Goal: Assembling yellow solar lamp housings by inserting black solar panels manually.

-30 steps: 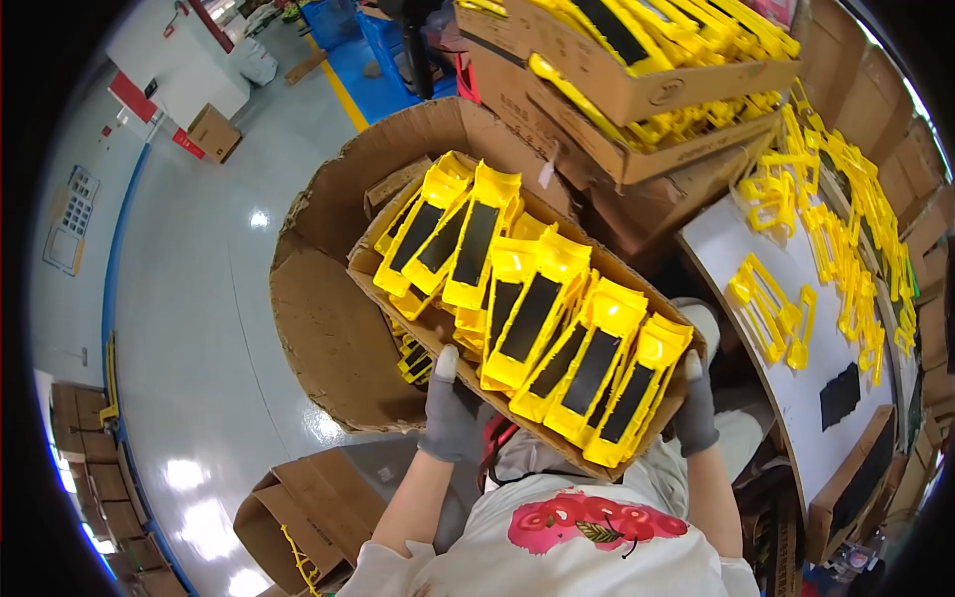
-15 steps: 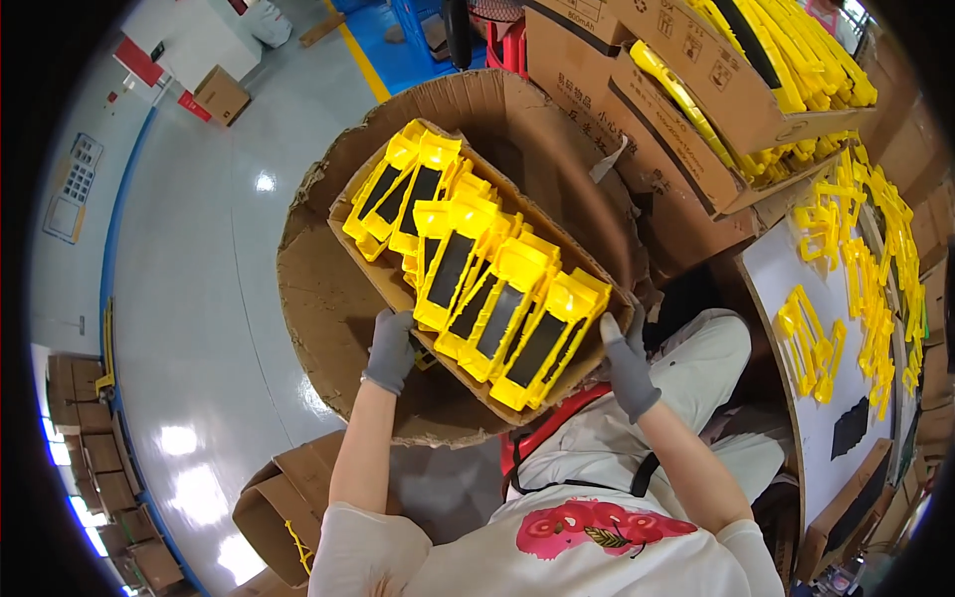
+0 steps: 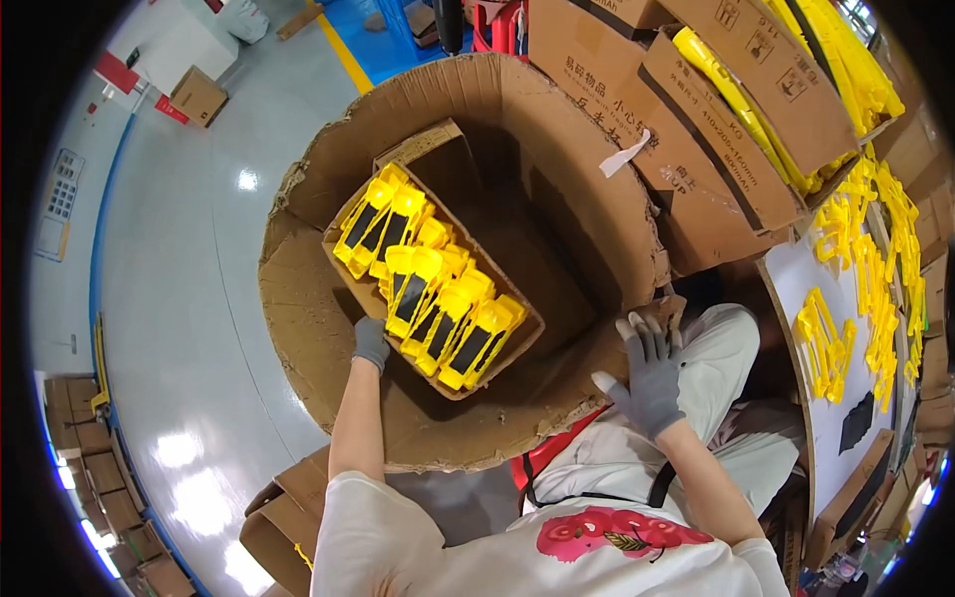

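Observation:
A long open cardboard box (image 3: 517,343) full of yellow plastic frames (image 3: 398,214) with black panels sits low inside a large round-bent cardboard carton (image 3: 298,298). My left hand (image 3: 371,344), in a grey glove, is at the near left side of the long box, gripping its edge; its fingertips are partly hidden. My right hand (image 3: 652,383), gloved in grey with paler fingertips, is apart from the box, over the carton's near right rim. Its fingers are spread and nothing is in them.
Stacked cardboard boxes (image 3: 637,129) with yellow parts stand at the back right. Beside my right leg is a white board (image 3: 796,284) carrying loose yellow frames (image 3: 824,343). Another open carton (image 3: 288,522) stands by my left elbow. Grey floor (image 3: 199,298) lies to the left.
The long box has gone down and away from me, deeper into the large carton. My right hand has let go of it and opened; my left hand has stayed at its side.

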{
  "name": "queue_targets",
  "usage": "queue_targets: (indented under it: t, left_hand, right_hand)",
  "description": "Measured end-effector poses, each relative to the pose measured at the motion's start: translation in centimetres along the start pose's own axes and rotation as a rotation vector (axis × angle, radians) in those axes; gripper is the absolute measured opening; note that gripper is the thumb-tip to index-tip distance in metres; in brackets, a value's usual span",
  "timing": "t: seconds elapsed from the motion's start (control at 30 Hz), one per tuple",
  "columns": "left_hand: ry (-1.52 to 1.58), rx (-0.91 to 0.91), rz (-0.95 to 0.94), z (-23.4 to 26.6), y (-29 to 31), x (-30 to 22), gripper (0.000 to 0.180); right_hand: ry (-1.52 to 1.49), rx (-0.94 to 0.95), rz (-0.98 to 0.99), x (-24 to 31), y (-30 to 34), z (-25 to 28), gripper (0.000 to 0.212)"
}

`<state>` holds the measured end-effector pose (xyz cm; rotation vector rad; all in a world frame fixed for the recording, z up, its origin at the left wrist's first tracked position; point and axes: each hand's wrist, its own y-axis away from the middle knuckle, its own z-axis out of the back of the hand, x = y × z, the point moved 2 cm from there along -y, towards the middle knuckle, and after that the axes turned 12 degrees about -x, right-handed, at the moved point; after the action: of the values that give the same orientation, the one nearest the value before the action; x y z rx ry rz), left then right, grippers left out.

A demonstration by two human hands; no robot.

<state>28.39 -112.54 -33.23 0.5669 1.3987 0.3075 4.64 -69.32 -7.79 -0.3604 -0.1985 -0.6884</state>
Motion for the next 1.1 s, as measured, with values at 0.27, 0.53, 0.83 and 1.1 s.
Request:
queue_targets:
  t: [0.27, 0.53, 0.83, 1.1]
  left_hand:
    - [-1.441, 0.14, -0.785, 3.3, -8.1, 8.0, 0.018]
    - [-1.84, 0.277, -0.851, 4.2, -11.1, 13.1, 0.016]
    - [-2.16, 0.462, -0.642, 0.4, -13.5, 15.3, 0.022]
    - [-2.265, 0.277, -0.233, -3.3, -12.1, 14.0, 0.032]
  right_hand:
    - [-0.038, 0.149, -0.005, -1.8, 0.5, -3.2, 0.073]
    - [-0.075, 0.155, -0.02, -1.2, 0.1, -4.0, 0.072]
    - [0.017, 0.215, -0.011, -2.0, 0.3, -5.0, 0.077]
    - [0.025, 0.219, -0.035, -2.4, 0.4, -4.7, 0.078]
